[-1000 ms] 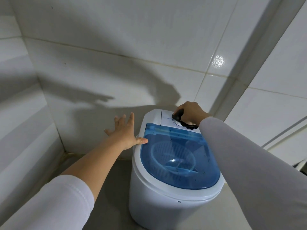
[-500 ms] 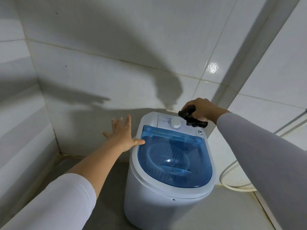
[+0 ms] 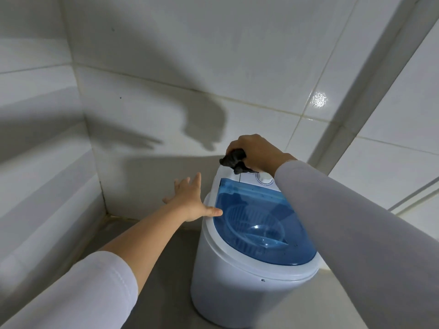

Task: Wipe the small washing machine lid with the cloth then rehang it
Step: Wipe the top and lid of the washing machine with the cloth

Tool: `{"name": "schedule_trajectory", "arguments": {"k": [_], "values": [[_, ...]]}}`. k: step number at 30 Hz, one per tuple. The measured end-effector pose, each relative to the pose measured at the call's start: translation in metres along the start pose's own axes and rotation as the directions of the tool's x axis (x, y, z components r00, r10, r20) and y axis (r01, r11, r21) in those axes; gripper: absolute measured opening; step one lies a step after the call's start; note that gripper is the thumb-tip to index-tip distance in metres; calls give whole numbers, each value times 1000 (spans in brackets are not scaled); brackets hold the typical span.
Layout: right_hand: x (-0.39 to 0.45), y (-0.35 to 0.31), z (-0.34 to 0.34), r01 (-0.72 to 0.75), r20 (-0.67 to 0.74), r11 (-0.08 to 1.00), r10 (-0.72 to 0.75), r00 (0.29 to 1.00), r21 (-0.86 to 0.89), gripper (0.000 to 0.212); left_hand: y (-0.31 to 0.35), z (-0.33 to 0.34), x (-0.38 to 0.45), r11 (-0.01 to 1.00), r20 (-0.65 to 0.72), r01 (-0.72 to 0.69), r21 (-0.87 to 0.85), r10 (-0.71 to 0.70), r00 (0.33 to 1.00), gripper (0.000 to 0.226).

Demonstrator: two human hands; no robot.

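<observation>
Head view: right hand [image 3: 255, 151] bunched around dark cloth [image 3: 234, 160] at back-left corner of washing machine [image 3: 237, 288] top, behind blue lid [image 3: 261, 224]; left hand [image 3: 190, 203] fingers spread, thumb on rim; likely soft, light, best gripped wadded.

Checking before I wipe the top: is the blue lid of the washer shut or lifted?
Shut. The blue lid lies flat inside the white rim with no gap visible; the empty basket shows through it.

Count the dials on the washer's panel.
1: a white dial at the panel's right, beside the right hand holding the cloth. The sleeve may hide others.
</observation>
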State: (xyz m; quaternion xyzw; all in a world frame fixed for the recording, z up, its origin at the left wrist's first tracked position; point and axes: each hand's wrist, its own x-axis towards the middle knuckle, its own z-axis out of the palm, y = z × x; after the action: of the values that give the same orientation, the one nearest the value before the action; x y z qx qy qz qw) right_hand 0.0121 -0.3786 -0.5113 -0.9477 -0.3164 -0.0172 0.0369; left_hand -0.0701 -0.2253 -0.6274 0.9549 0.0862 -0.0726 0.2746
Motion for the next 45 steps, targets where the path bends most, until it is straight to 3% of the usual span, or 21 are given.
{"name": "schedule_trajectory", "arguments": {"k": [5,8,13,16,21,26,34,45], "values": [[8,-1,15,32,-12,996,-31,999,89,40,-4,3,-1,1000,44,7,30,-8,999,128],[11,-3,24,96,42,995,-97,994,12,43,-1,1,-3,999,54,9,53,-11,998,126],[9,-4,37,235,303,945,-160,940,-230,56,5,-3,-7,993,66,13,115,-20,998,124],[3,3,37,234,398,941,-122,909,-244,65,5,-3,-8,993,72,10,118,-18,997,122],[-1,9,39,216,347,959,-143,927,-181,72,5,-3,-9,993,83,21,119,-31,996,121],[-3,13,41,192,279,975,-153,948,-116,62,6,-4,-12,992,80,20,126,-31,996,120],[-13,27,37,112,269,991,-88,959,-76,53,8,-4,-15,990,68,24,136,-34,997,119],[-30,58,42,-59,194,995,41,980,84,60,9,-4,-16,982,53,37,184,-48,997,119]]}}
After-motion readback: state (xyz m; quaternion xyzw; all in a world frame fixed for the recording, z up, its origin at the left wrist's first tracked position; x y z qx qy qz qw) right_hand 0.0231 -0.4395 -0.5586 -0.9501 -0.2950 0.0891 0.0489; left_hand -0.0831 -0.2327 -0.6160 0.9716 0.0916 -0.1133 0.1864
